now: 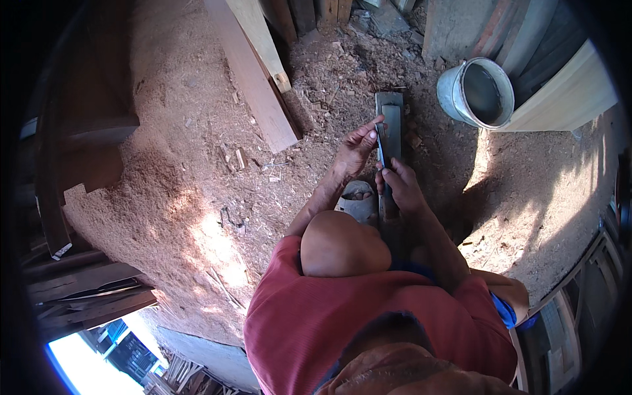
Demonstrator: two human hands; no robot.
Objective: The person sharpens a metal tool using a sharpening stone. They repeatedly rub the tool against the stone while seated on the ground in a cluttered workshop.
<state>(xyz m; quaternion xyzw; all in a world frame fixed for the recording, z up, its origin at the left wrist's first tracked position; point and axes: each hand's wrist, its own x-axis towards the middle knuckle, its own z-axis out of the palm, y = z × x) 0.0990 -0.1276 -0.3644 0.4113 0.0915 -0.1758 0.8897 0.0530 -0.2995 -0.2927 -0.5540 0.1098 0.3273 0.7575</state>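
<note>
A narrow, flat, dark metal blade [380,146] is held upright in the view, between my two hands. My left hand [357,149] is closed at its far end, with thumb and finger pinching the tip. Around its near end, the fingers of my right hand [400,183] are wrapped. Just beneath and to the right of the blade lies a long grey-green slab [393,122], which looks like a sharpening stone. A small round pale pot [357,205] stands close below my left wrist, partly hidden by my head.
At the right a whitish bucket [454,95] holds murky liquid, beside a pale curved board [563,99]. A reddish-brown plank [253,82] lies at the upper left. Wood shavings cover the ground [178,145]. Stacked timber [92,289] lines the left side.
</note>
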